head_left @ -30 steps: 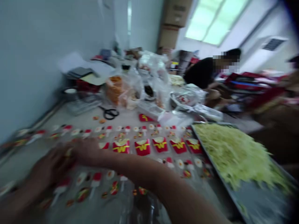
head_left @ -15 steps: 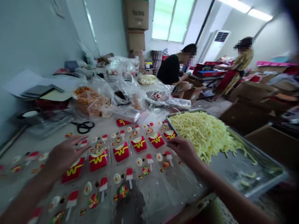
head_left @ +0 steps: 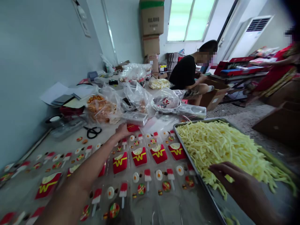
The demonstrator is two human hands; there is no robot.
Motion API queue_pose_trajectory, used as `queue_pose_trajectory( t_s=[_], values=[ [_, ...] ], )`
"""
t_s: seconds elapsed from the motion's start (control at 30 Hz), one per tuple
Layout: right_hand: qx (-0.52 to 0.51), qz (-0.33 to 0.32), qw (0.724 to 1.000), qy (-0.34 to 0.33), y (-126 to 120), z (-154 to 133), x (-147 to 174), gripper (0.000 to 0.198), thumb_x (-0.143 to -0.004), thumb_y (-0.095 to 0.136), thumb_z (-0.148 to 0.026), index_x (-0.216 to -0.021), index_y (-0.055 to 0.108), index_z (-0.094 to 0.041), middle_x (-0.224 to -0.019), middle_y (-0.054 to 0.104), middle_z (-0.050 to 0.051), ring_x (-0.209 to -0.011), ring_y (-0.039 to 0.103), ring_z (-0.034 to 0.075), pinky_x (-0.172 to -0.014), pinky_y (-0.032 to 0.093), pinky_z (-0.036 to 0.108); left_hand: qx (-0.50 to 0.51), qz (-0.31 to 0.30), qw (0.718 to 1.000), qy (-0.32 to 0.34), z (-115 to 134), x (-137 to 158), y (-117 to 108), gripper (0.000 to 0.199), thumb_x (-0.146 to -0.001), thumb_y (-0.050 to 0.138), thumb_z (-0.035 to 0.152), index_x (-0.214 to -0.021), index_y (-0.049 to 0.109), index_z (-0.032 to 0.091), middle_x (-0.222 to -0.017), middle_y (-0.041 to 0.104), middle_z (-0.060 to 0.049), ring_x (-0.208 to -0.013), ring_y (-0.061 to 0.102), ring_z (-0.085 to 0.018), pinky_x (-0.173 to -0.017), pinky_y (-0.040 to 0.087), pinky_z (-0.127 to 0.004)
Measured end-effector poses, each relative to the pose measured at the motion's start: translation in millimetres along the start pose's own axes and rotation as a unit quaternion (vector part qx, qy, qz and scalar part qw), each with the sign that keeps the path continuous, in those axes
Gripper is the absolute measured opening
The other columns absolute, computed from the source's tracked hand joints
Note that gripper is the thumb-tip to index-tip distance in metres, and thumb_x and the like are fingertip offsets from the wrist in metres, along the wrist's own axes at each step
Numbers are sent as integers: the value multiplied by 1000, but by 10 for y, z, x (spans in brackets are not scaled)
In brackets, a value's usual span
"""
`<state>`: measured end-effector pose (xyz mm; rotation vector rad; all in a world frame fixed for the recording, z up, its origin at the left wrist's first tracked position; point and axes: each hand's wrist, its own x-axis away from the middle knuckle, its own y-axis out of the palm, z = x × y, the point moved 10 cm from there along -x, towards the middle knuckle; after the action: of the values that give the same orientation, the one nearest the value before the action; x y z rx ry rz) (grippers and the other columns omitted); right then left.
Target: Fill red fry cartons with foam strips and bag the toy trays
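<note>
My left hand reaches across the table to the left edge of a red piece with yellow marks, touching or nearly touching it. Its fingertips are small and partly hidden, so their grip is unclear. Over the metal tray hovers my right hand, thumb and fingers drawn together in a pinch. Anything between those fingertips is too small to make out. Pale yellow fry-like strips are heaped in the tray. Clear plastic blisters hold red fries cartons with a yellow W, and small popsicle, egg and pizza pieces.
Black scissors and loose round pieces lie on the left. Behind stand plastic bags of small parts, a clear plastic tray and stacked cardboard boxes. A seated person works beyond the table; another person stands far right.
My left hand has gone from the left-hand cartons to the red piece farther back. My right hand has left the right-end carton and moved right, over the yellow strips. The view has turned left.
</note>
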<state>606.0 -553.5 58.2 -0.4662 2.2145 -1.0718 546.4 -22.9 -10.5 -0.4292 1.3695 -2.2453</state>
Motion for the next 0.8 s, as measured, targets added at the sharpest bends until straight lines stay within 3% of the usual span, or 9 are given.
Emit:
queue_pose_trajectory(
  t_s=[0.1, 0.23, 0.37, 0.5, 0.67, 0.8],
  values=[
    [-4, -37, 998, -51, 253, -180, -209, 22, -92, 58, -50, -86, 74, -36, -89, 73, 5, -76, 71, 24, -64, 56, 37, -44, -2, 999, -8, -29, -133, 73, 81, -54, 80, 61, -117, 68, 14, -124, 67, -21, -113, 61, -41, -94, 49, -49],
    [-44, -62, 995, -71, 380, -251, -327, 18, -93, 60, -43, -89, 75, -34, -88, 72, 5, -78, 70, 22, -66, 57, 33, -52, -40, 998, 23, -137, -318, -58, 65, -57, 79, 53, -111, 72, 19, -107, 74, -10, -96, 68, -32, -86, 52, -37],
    [-96, -44, 994, -41, 335, -305, -374, 17, -92, 62, -43, -88, 75, -32, -87, 72, 5, -76, 69, 22, -64, 56, 32, -51, -27, 998, 31, -322, -338, -288, 63, -58, 76, 53, -105, 71, 12, -105, 73, -13, -96, 67, -33, -87, 51, -40],
    [-130, -59, 990, 1, 503, -491, -532, 19, -92, 62, -44, -89, 76, -30, -84, 72, 5, -73, 67, 21, -63, 54, 31, -8, -11, 999, 45, -359, -205, -267, 69, -65, 70, 57, -118, 64, 14, -114, 71, -10, -102, 66, -28, -90, 51, -37],
    [-188, -75, 979, 5, 1012, -742, -1165, 29, -90, 64, -45, -108, 73, -24, -93, 71, 5, -78, 66, 20, -70, 52, 31, 25, 3, 998, 54, -202, -74, -129, 68, -68, 69, 59, -120, 61, 15, -113, 71, -7, -100, 67, -25, -86, 53, -32],
    [-194, -34, 980, -15, 1377, -819, -1876, 34, -97, 52, -35, -123, 64, -17, -109, 71, 10, -93, 66, 21, -82, 52, 34, -9, 43, 998, 44, -37, 52, -139, 72, -62, 77, 55, -121, 61, 17, -117, 68, -11, -105, 66, -29, -88, 52, -35]
  ],
)
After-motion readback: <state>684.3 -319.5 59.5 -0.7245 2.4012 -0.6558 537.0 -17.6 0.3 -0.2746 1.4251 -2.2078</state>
